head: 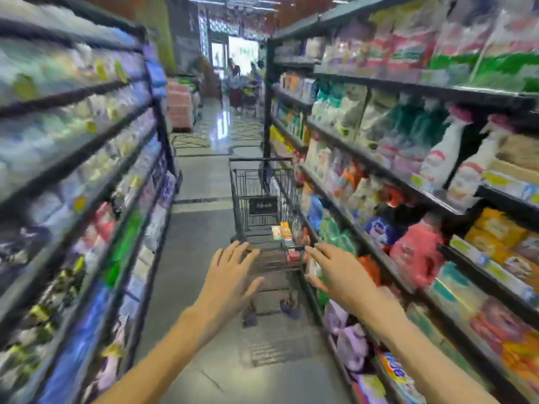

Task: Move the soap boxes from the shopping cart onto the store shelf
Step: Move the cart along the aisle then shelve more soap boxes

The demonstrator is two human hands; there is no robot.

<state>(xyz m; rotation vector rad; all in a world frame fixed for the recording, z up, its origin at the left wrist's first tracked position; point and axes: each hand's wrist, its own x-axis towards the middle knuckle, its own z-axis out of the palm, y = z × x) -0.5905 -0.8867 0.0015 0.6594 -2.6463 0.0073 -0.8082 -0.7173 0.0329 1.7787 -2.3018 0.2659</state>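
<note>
A black wire shopping cart [242,196] stands in the aisle just ahead of me, close against the right-hand shelf [379,176]. Several small orange, white and red soap boxes [284,233] lie in its basket along the right side. My left hand [230,275] is stretched out with fingers spread, just short of the cart's near rail on the left. My right hand [338,269] is also spread open by the rail's right end. Neither hand holds anything. The picture is blurred by motion.
Tall shelves of packaged goods line both sides of the narrow aisle: the left shelving [87,158] and the right one with spray bottles [443,153] and bags. The tiled floor [201,182] runs ahead to a bright doorway, where people stand in the distance.
</note>
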